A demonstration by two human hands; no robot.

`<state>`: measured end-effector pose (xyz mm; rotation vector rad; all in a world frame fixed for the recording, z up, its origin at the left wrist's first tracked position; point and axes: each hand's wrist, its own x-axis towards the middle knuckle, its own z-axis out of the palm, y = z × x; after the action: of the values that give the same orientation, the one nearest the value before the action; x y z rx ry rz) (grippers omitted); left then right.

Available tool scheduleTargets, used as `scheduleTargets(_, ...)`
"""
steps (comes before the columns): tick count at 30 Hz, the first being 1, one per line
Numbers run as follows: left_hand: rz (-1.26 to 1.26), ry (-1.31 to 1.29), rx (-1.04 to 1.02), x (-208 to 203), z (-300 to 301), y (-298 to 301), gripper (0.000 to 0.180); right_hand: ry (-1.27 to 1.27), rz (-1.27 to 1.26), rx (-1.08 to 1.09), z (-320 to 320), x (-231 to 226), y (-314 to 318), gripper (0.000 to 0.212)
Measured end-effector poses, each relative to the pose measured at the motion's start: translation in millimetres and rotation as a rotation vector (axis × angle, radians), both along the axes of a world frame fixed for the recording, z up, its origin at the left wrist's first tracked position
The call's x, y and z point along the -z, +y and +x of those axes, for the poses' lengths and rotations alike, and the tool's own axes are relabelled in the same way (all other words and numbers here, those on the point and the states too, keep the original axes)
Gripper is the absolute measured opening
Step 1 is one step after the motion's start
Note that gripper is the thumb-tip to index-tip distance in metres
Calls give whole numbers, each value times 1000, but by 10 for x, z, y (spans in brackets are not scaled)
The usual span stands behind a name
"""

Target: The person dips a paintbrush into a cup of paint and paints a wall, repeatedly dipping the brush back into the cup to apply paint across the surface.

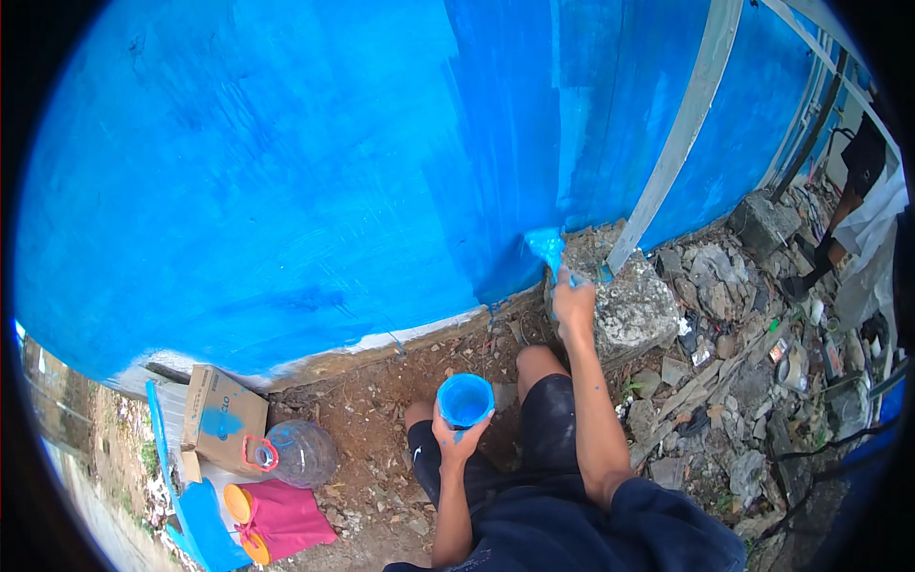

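My right hand (573, 301) is closed round the handle of a paintbrush (546, 246), its bristles coated in light blue. The brush head is at the lower part of a blue wall (286, 172), just above a rough stone block (629, 310); whether it presses on the wall I cannot tell. Darker blue strokes run down the wall above the brush. In front of my body, my left hand (459, 439) grips a cup of blue paint (466, 400), held upright with its mouth facing up. Paint smears mark the fingers of both hands.
At left stand a cardboard box (226, 415) and a clear plastic jug (303, 454), beside a magenta cloth bag (291, 522). A grey post (679, 133) leans against the wall. Rubble (724, 286) covers the ground at right, where another person's leg (839, 224) shows.
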<state>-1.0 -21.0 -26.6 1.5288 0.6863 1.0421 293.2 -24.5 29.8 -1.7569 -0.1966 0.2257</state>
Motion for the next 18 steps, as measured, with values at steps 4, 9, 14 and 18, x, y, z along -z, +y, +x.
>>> scheduleTargets(4, -12, 8, -28, -61, -127, 44, 66, -168, 314, 7, -214, -1711, -334, 48)
scheduleTargets(9, 19, 19, -41, -178, -142, 87, 64, -345, 515, 19, -89, -2876, -294, 61)
scheduleTargets(14, 31, -3, -35, -141, -107, 59, 67, -149, 466, -6, 404, -2341, 25, 61)
scheduleTargets(18, 38, 9, -37, -120, -141, 32, 66, -88, 241, -65, 364, -1120, -124, 56)
